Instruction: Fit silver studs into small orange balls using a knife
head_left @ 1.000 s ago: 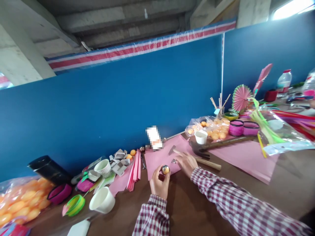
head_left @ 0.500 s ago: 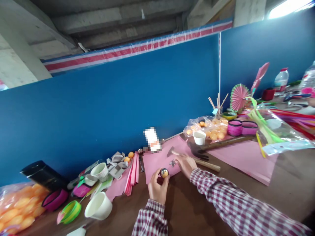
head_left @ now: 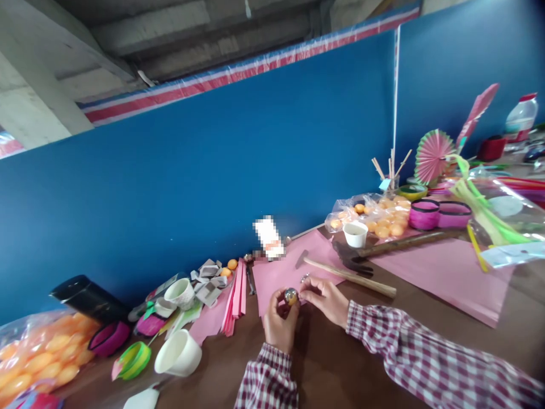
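Observation:
My left hand holds a small ball, partly shiny silver and partly orange, between thumb and fingers. Pinched together, the fingertips of my right hand are close to the ball's right side; anything between them is too small to make out. Just beyond those fingers a little heap of silver bits lies on a pink sheet, partly hidden by the hand. A small hammer with a light wooden handle rests behind my right hand, and a dark-headed claw hammer lies past it.
White cups and a bag of orange balls stand at left, near folded pink strips. Farther right are another bag of orange balls, a small white cup and magenta rolls. A blue partition closes the back.
My right hand has come back from the silver bits and hammer to the ball, its fingertips now pinched. The left hand still holds the ball, turned somewhat. The view has shifted slightly.

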A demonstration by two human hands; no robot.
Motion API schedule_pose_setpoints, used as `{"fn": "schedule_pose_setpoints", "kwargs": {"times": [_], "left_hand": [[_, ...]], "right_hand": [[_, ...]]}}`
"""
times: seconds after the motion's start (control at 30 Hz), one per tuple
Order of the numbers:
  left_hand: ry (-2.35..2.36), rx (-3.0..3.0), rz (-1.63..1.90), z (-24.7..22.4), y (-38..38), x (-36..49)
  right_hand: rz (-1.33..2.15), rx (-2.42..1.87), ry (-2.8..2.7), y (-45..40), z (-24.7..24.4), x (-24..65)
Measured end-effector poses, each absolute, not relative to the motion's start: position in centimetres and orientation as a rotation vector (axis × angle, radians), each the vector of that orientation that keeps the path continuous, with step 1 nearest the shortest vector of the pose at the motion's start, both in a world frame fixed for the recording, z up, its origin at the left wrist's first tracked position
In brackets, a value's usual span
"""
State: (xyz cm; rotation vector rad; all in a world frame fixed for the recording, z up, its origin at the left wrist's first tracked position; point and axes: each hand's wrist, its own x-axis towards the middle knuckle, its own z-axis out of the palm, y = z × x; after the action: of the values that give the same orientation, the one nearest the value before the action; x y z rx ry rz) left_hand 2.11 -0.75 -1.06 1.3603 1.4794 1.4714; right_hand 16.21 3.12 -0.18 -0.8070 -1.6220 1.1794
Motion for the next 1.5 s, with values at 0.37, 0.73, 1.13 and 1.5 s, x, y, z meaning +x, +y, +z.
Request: {"fn": "schedule_pose_setpoints", "kwargs": {"times": [0.37,0.73,1.13,1.5], "left_hand": [[1.474,1.339,1.502,-0.90,-1.04,2.69],[1.486,1.350,1.522,-1.29,-0.93,2.62],[1.505,1.333,1.528,-1.13,-0.92,2.79],[1.508,1.334,1.515,-1.00,-1.01,2.79]], "right_hand": [[1.235,-0.844,-1.672,3.08,-0.53,16.01],[1.229,-0.844,-1.715,2.88,0.15,15.97],[1.209,-0.844,-1.736,2.90,0.16,15.99],[1.244,-0.841,-1.730,2.83,0.23,15.96]]}}
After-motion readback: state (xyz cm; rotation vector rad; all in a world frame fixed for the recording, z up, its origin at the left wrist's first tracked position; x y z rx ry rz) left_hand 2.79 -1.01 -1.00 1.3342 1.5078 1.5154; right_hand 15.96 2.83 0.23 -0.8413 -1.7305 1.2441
